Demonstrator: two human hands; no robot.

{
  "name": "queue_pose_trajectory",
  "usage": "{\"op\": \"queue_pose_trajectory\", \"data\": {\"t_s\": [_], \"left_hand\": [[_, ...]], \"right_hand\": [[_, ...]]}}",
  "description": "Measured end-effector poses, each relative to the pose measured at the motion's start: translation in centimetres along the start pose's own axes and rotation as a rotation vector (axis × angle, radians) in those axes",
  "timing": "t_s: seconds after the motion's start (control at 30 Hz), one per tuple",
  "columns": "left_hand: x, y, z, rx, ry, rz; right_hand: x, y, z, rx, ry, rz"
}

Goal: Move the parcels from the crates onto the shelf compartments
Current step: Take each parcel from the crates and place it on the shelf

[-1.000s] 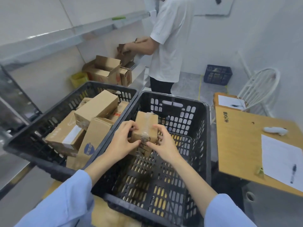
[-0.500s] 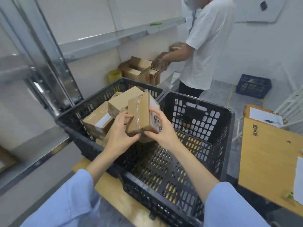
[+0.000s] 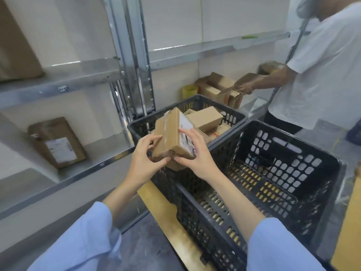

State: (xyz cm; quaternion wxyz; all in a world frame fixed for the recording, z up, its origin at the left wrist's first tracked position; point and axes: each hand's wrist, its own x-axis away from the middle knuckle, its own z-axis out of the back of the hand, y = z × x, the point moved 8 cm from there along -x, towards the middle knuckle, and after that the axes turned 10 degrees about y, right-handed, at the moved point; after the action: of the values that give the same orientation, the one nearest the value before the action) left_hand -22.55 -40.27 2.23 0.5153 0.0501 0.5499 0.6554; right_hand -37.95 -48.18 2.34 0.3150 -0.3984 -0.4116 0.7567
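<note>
Brown cardboard parcel with a white label [image 3: 173, 137] is held above the crates, gripped between the left hand [image 3: 145, 156] and right hand [image 3: 196, 156]. The near black plastic crate [image 3: 289, 133] looks empty. The far black crate [image 3: 213, 103] holds several boxes [image 3: 205, 118], so much shelving onto the grey metal shelf [image 3: 97, 162] seems left.

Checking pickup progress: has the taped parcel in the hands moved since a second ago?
Yes. The taped parcel has risen from inside the near crate to above its far-left rim.

white label [image 3: 185, 125] on parcel [image 3: 168, 137], print too blurred to read
</note>
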Motion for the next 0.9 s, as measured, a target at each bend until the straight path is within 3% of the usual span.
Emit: {"op": "queue_pose_trajectory", "data": {"t_s": [0.2,0.5,0.9], "left_hand": [[0.5,-1.8,6.1,0.057,0.053,0.061],[2.8,-3.2,18.1,0.028,0.183,0.055],[13.0,-4.4,35.0,0.13,0.348,0.193]], "right_hand": [[-0.3,-1.4,-4.1,-0.019,-0.036,0.066],[0.9,-6.7,-13.2,-0.136,-0.244,0.183],[6.0,-16.4,-25.1,-0.127,-0.206,0.354]]}}
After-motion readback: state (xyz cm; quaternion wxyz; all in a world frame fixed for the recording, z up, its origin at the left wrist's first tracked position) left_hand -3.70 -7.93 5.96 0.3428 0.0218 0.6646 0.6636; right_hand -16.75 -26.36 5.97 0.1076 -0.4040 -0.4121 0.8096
